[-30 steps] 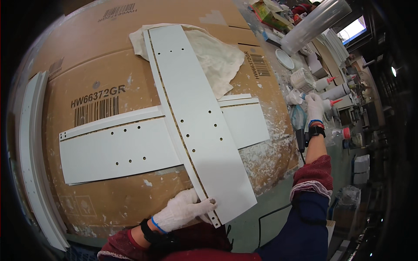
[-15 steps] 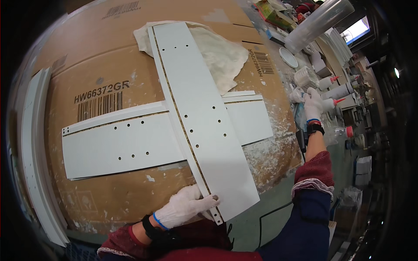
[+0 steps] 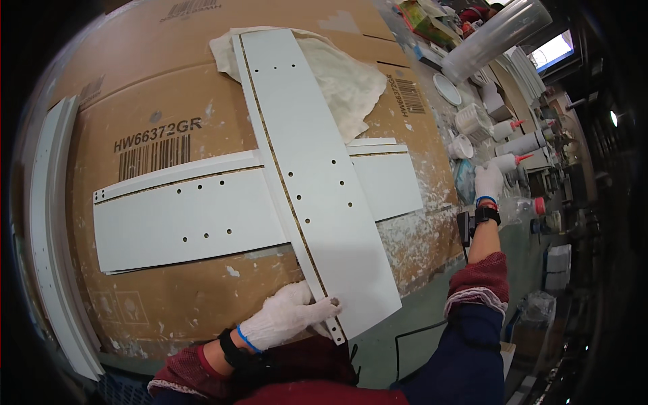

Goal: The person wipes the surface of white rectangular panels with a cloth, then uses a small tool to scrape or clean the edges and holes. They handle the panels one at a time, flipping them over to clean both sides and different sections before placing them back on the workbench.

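The left hand (image 3: 287, 316), in a white glove, is pressing down on the near end of a long white drilled panel (image 3: 314, 175), thumb and fingers spread flat along its raw brown edge, which looks like a way of pinning the board so it cannot slide. That panel is lying lengthwise away from the person and crossing over a second white drilled panel (image 3: 185, 219) that is running left to right beneath it, so the two are forming a cross; the upper one is resting on the lower at the middle and its near end is overhanging the edge of the flattened brown cardboard sheet (image 3: 202, 94) that is covering the bench, probably as protection from the white splatter marking it. A crumpled white cloth (image 3: 347, 84) is lying under the far end of the upper panel. At the far left, more narrow white strips (image 3: 50, 223) are lying stacked along the cardboard's edge. The right hand (image 3: 487, 183), also gloved in white and wearing a dark wrist strap, is reaching well away to the right among a cluster of white squeeze bottles with red tips (image 3: 513, 160) and small white tubs (image 3: 472, 120); it is sitting just beside one bottle, but whether its fingers are closing round anything I cannot tell at this size.
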